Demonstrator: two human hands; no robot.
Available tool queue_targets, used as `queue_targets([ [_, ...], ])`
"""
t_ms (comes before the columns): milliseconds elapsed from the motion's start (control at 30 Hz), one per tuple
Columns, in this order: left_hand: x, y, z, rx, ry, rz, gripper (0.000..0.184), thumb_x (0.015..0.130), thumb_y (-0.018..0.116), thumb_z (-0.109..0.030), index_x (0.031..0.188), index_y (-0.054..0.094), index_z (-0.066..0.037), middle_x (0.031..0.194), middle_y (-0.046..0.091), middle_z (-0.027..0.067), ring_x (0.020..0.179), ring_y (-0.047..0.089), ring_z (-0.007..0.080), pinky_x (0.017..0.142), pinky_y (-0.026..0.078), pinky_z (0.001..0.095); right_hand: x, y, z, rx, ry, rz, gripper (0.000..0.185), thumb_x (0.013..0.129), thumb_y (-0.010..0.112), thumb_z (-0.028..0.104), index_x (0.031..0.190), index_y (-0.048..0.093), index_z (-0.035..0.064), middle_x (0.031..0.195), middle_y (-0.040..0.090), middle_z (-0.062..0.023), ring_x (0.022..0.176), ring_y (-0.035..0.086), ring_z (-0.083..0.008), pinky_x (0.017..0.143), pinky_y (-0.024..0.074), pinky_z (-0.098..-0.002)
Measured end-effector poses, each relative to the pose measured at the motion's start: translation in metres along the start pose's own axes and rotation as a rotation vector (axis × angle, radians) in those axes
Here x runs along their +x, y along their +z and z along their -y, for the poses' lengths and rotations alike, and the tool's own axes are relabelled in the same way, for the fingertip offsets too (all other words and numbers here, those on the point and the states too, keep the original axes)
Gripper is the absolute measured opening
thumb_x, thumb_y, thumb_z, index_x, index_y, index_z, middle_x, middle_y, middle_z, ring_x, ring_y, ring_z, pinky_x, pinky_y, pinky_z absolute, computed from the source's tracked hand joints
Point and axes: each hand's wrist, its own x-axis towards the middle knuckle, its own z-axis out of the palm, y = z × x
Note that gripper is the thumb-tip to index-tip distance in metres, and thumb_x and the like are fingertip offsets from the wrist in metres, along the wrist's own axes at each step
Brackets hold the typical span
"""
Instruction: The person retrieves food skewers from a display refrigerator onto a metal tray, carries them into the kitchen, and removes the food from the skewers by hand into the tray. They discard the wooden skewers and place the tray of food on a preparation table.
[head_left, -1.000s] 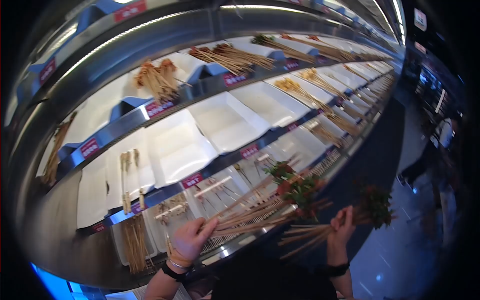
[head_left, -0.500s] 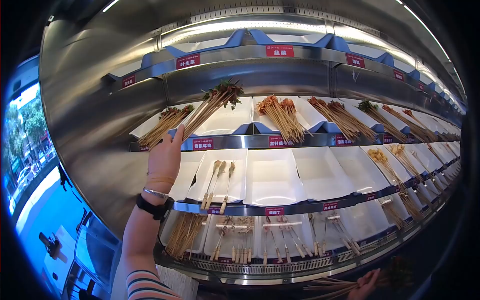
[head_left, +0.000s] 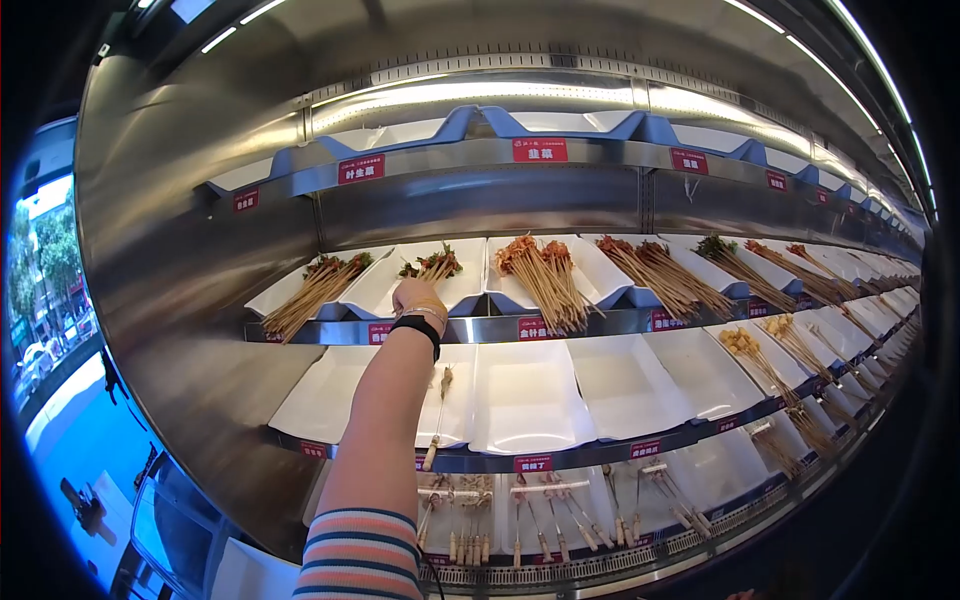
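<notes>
My left hand (head_left: 415, 296), with a dark band and bracelet at the wrist, is closed around the stick ends of a bunch of skewers (head_left: 432, 264). Their green-and-red tips show beyond the hand, in a white tray (head_left: 376, 290) on the middle shelf; my fingers are mostly hidden. In the tray to the left lies a similar bunch of skewers (head_left: 318, 295). Skewers with orange-red food (head_left: 540, 275) lie in the tray to the right. Only a sliver of my right hand (head_left: 741, 595) shows at the bottom edge; what it holds is out of sight.
White trays (head_left: 530, 400) line the shelf below, one with a wooden-handled skewer (head_left: 440, 415) beside my forearm. Red labels (head_left: 540, 150) run along the metal shelf edges. A steel side wall (head_left: 190, 300) stands at the left. Lower trays hold several handled skewers (head_left: 560, 510).
My left hand has moved right and forward, bringing the skewers down into the tray from above it. My view has shifted upward, and my right hand with its skewers has mostly left the frame.
</notes>
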Motion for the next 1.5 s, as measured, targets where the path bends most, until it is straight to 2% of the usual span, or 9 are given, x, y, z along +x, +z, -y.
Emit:
queue_targets([
  [233,-0.007,-0.009,0.029,-0.298,0.250,0.069,0.045,0.079,0.060,-0.033,0.117,0.057,-0.009,0.110,0.062,0.0153,0.108,0.056,0.0291,0.091,0.045,0.0345,0.004,-0.003,0.011,-0.017,-0.029,0.000,0.012,0.087,0.061,0.018,0.083,0.052,0.0115,0.064,0.051,-0.0004,0.049,0.043,-0.0076,0.038,0.0302,-0.0210],
  [500,-0.044,-0.009,0.093,-0.657,0.288,-0.065,0.057,0.083,0.048,-0.049,0.120,0.053,-0.005,0.117,0.056,0.0204,0.108,0.054,0.0341,0.090,0.043,0.0429,0.022,-0.012,0.025,-0.052,-0.012,0.043,0.016,0.088,0.061,0.020,0.078,0.050,0.0131,0.060,0.050,-0.0002,0.046,0.042,-0.0077,0.036,0.0291,-0.0204],
  [800,-0.153,-0.015,0.064,-1.061,0.341,-1.140,0.038,0.090,0.048,-0.015,0.125,0.042,0.000,0.124,0.044,0.0179,0.118,0.040,0.0315,0.101,0.030,0.0398,0.112,-0.059,0.016,-0.081,0.017,0.090,0.018,0.094,0.049,0.030,0.090,0.052,0.0125,0.060,0.043,0.0035,0.042,0.035,-0.0051,0.041,0.0345,-0.0209],
  [900,-0.272,-0.017,-0.003,-1.651,0.787,-0.465,0.028,0.092,0.045,-0.008,0.118,0.048,0.000,0.107,0.056,0.0103,0.100,0.053,0.0177,0.088,0.041,0.0297,0.117,-0.036,0.053,0.034,0.181,0.315,0.017,0.095,0.048,0.026,0.096,0.051,0.0098,0.067,0.049,0.0000,0.055,0.046,-0.0083,0.052,0.0407,-0.0249],
  [1067,-0.494,0.075,-0.148,-1.523,1.411,0.966,0.052,0.081,0.065,-0.021,0.126,0.045,-0.005,0.120,0.051,0.0101,0.113,0.049,0.0210,0.093,0.041,0.0347,0.115,-0.041,0.067,0.009,0.207,0.466,0.019,0.095,0.048,0.024,0.101,0.051,0.0067,0.067,0.050,0.0008,0.056,0.048,-0.0082,0.056,0.0437,-0.0271],
  [1200,-0.620,0.066,-0.199,-1.254,1.787,1.272,0.108,0.067,0.078,-0.037,0.141,0.010,0.000,0.135,0.037,0.0225,0.129,0.034,0.0286,0.105,0.028,0.0344,0.095,-0.064,0.081,-0.008,0.088,0.281,0.017,0.094,0.050,0.024,0.098,0.052,0.0073,0.065,0.048,0.0016,0.054,0.045,-0.0067,0.054,0.0418,-0.0241],
  [1400,-0.721,0.083,-0.209,-1.174,2.120,1.189,0.077,0.082,0.065,-0.028,0.138,0.019,0.001,0.122,0.049,0.0201,0.109,0.053,0.0276,0.093,0.041,0.0351,0.074,-0.143,0.121,-0.085,-0.069,-0.050,0.019,0.090,0.057,0.024,0.096,0.053,0.0062,0.065,0.048,0.0020,0.054,0.045,-0.0064,0.051,0.0406,-0.0236],
  [1467,-0.751,0.094,-0.211,-0.893,1.855,2.321,0.051,0.091,0.052,-0.018,0.133,0.029,0.000,0.101,0.057,0.0126,0.085,0.060,0.0212,0.077,0.049,0.0316,0.063,-0.179,0.136,-0.022,0.008,-0.074,0.019,0.090,0.057,0.024,0.095,0.051,0.0069,0.065,0.047,0.0027,0.055,0.046,-0.0065,0.051,0.0407,-0.0236],
  [1500,-0.764,0.087,-0.204,-0.721,1.782,2.515,0.029,0.094,0.044,-0.009,0.122,0.041,-0.002,0.083,0.052,0.0044,0.068,0.054,0.0115,0.066,0.046,0.0246,0.055,-0.196,0.148,0.004,0.028,-0.092,0.020,0.090,0.057,0.027,0.093,0.051,0.0078,0.064,0.047,0.0034,0.052,0.044,-0.0060,0.051,0.0397,-0.0226],
])
